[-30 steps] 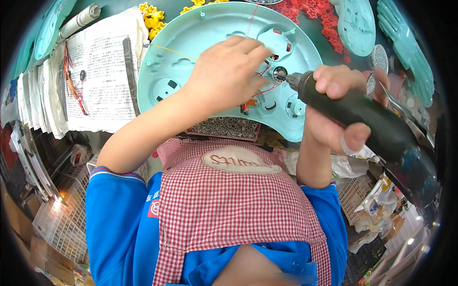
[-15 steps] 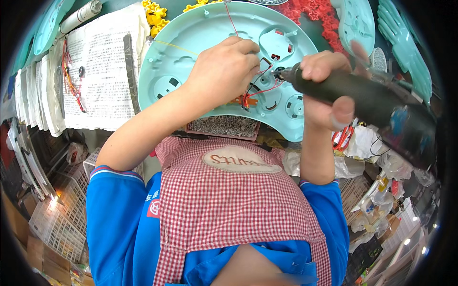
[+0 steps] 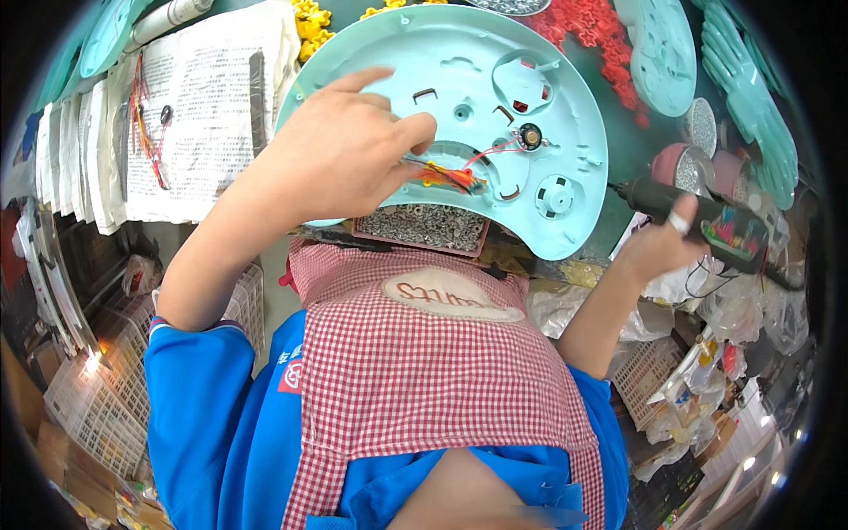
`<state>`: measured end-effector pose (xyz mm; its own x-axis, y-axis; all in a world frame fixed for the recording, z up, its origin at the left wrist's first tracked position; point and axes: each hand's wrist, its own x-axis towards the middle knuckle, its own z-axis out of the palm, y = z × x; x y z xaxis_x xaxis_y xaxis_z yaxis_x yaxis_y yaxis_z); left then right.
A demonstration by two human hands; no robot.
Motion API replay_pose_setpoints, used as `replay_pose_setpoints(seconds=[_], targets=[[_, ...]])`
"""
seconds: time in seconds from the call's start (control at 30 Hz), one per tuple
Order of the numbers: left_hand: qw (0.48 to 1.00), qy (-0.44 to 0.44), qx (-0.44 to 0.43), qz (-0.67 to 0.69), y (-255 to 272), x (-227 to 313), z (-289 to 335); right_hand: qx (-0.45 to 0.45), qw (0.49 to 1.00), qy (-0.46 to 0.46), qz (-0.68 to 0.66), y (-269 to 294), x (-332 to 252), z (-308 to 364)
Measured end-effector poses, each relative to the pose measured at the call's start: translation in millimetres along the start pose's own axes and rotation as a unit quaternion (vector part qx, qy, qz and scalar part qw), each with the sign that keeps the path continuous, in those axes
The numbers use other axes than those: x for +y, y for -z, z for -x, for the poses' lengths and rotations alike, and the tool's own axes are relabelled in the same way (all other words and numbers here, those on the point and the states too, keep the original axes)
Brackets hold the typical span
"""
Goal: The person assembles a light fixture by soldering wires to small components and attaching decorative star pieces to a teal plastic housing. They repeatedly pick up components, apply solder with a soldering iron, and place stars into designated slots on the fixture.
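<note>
A pale turquoise plastic shell (image 3: 389,62), curved like a kidney, lies on the bench with its hollow side up. My left hand (image 3: 340,146) is over its left part, fingers apart, close to an orange circuit board with red and other coloured wires (image 3: 450,179); the thumb side partly hides the wire ends. A small round black speaker (image 3: 530,137) sits in the shell, joined by a red wire. Right of the shell, my right hand (image 3: 664,246) grips a black electric screwdriver (image 3: 654,198), its tip pointing left. One finger has a white wrap.
A pink-rimmed tray of screws (image 3: 424,226) stands at the near bench edge. Printed sheets (image 3: 203,97) lie left. Yellow parts (image 3: 311,31), red parts (image 3: 596,40) and more turquoise pieces (image 3: 658,62) are at the back. Round pots (image 3: 685,168) stand near the screwdriver.
My right hand has drawn the screwdriver away from the speaker, right and off the shell. My left hand has moved left, its fingers spreading. The shell appears slightly further right.
</note>
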<state>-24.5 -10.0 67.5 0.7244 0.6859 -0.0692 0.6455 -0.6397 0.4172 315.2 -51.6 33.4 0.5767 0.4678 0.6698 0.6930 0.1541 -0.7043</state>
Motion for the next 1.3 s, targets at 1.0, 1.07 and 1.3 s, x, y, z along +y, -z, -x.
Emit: replay_pose_setpoints(seconds=[1.0,1.07,1.3], targets=[[0.948,0.096,0.245,0.178,-53,-9,8,-0.6,0.767,0.06,-0.217,-106,-72,65],[0.956,0.087,0.245,0.14,-62,-14,11,-0.622,0.753,-0.069,-0.202,-105,-83,76],[0.96,0.196,0.17,0.102,-50,1,36,-0.643,0.734,0.202,-0.078,-111,-76,77]])
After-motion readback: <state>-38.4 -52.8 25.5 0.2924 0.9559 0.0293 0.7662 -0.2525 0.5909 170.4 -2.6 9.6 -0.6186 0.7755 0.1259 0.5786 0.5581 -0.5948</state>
